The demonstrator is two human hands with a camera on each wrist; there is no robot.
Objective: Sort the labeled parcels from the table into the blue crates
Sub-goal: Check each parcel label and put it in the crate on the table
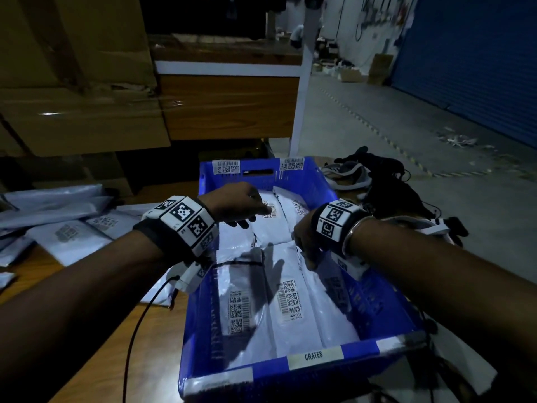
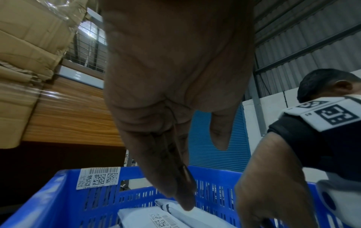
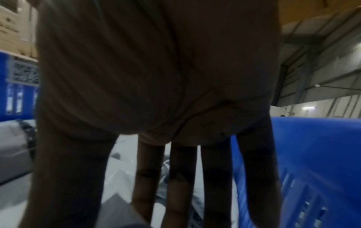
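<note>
Crate: blue plastic crate (image 1: pixel 293 174) on a wooden table (image 1: pixel 162 338), slotted walls, white barcode stickers on the far wall, a taped strip on the near rim reading "CRATES".
Parcels in crate: white poly mailers lie flat and overlapping across the floor of the crate. Near-left mailer (image 1: pixel 236 309) and near-middle mailer (image 1: pixel 290 301) both show barcode labels face up; a far mailer (image 1: pixel 271 225) sits toward the back wall, label up.
Parcels on table: a loose heap of pale mailers (image 1: pixel 66 228) lies left of the crate, well apart from both hands; one shows a label.
Left hand: left hand (image 1: pixel 236 206) reaches in over the crate's left wall. Fingers point downward, straight and close together, nothing gripped (wrist view shows a fingertip (image 2: pixel 186 203) at the edge of a far mailer; touching or just above, cannot tell).
Right hand: right hand (image 1: pixel 305 242) hangs inside the crate near its right wall, fingers (image 3: pixel 178 185) long, straight and spread apart, pointing down at the mailers. Holds nothing visible; the right wrist view is blurred, so contact with the mailer below cannot be judged.
Wrists: each carries a block band with black-and-white markers; a metal bangle (image 1: pixel 353 232) sits on the right forearm.
Surroundings: shrink-wrapped cardboard boxes (image 1: pixel 75 82) behind the table; a grey shoe (image 1: pixel 347 175) and a dark tangle of straps right of the crate.
</note>
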